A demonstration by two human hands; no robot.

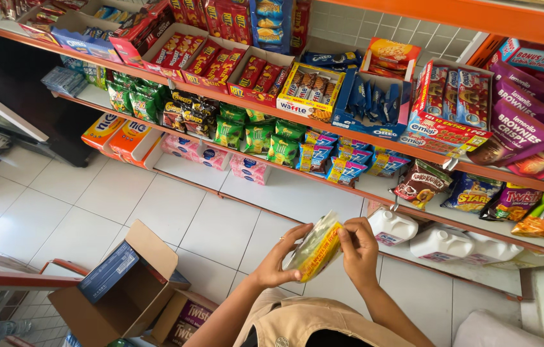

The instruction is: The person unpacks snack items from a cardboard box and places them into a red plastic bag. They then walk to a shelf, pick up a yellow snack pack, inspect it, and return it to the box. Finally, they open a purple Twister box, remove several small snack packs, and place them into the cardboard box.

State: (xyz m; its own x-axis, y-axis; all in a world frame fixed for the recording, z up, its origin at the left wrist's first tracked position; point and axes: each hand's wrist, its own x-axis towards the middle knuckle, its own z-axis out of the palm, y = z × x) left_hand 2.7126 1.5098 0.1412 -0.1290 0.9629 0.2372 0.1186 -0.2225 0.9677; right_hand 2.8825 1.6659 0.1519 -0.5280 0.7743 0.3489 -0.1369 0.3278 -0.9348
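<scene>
You hold a yellow snack packet point(316, 247) in both hands, just above your lap and in front of the lowest shelf. Your left hand point(278, 260) cups it from below, fingers point(294, 234) curled up along its near edge, while your right hand point(358, 250) pinches its top right corner, fingers pressed together on the wrapper — the packet sits tilted, its clear end toward your left. Down to your left an open cardboard box point(127, 286) rests on the white tiled floor point(92, 205), a dark blue carton point(108, 271) lying inside it, and a second smaller box point(185, 318) sits just beside it. Just beyond your right hand, white plastic jugs point(392, 226) stand in a row on the floor under the shelf. Further off, the bottom shelf point(297, 186) carries green snack bags point(256, 135), blue and yellow packets point(342, 164) and orange boxes point(124, 136) at its left end. Above that, the next shelf holds open trays of red cracker packs point(211, 61), a tray of blue cookie packs point(374, 99) and — at the far right — purple brownie bags point(529, 128).
</scene>
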